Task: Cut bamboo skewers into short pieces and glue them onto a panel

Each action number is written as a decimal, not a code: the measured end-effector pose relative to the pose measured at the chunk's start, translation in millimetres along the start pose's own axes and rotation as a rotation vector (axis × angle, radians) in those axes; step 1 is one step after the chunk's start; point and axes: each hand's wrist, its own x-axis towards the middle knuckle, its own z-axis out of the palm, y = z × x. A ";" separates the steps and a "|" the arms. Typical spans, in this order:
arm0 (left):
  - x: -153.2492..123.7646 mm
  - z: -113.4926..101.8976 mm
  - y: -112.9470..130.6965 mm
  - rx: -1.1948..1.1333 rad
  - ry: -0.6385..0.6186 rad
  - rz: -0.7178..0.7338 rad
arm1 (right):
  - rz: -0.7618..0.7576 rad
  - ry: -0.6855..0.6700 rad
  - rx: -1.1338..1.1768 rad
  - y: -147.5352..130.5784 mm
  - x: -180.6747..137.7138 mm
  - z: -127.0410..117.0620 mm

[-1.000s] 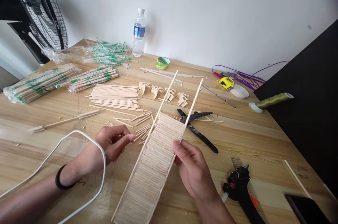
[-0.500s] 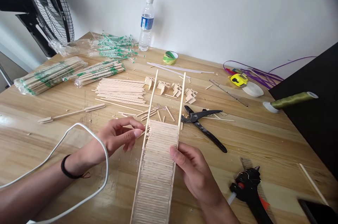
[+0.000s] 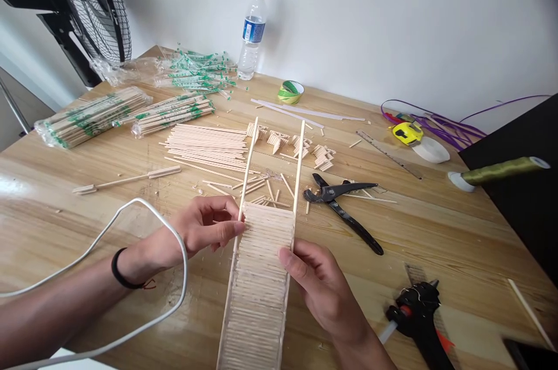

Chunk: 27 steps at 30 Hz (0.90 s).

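Note:
A long, ladder-like panel of wooden sticks (image 3: 261, 277) runs up from the bottom edge, its short sticks laid tightly side by side between two long rails. Both rails reach past the last crosswise stick at the far end. My right hand (image 3: 320, 283) grips the right edge, thumb on top and fingers underneath. At the left edge, near the top row, my left hand (image 3: 209, 225) pinches the rail with its thumb on the near face; its other fingertips are partly hidden behind. Short cut sticks (image 3: 270, 191) lie scattered just beyond the panel.
Black pliers (image 3: 344, 207) and a glue gun (image 3: 418, 306) lie to the right. Loose sticks (image 3: 207, 146), bagged sticks (image 3: 96, 117), small stick pieces (image 3: 276, 140), a water bottle (image 3: 251, 39) and a tape measure (image 3: 407, 133) stand farther back. A white cable (image 3: 174, 230) loops over my left forearm.
My left hand has moved right onto the panel's left rail and closed on it. The short stick seen by its fingers earlier no longer shows there. The view has shifted slightly.

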 end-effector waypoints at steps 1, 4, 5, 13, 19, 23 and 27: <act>-0.1 0.0 0.6 0.006 0.000 -0.002 | 0.002 0.002 -0.006 -0.4 0.0 0.2; -1.3 -0.3 2.3 0.018 0.011 -0.018 | 0.001 0.006 -0.024 -2.4 0.5 1.1; -1.8 -0.4 2.7 0.019 0.019 -0.021 | 0.001 0.007 -0.026 -3.1 0.9 1.5; -0.7 2.2 3.7 -0.016 0.045 -0.030 | -0.002 0.005 -0.037 -4.4 2.3 1.8; 1.3 4.5 4.1 -0.045 0.057 -0.046 | 0.030 0.006 -0.052 -3.1 1.0 2.2; 0.3 5.9 4.4 -0.038 0.071 -0.048 | 0.026 0.011 -0.067 -3.1 0.7 2.3; -1.8 4.2 2.0 0.011 0.090 -0.036 | 0.023 0.036 -0.069 -4.8 2.4 1.4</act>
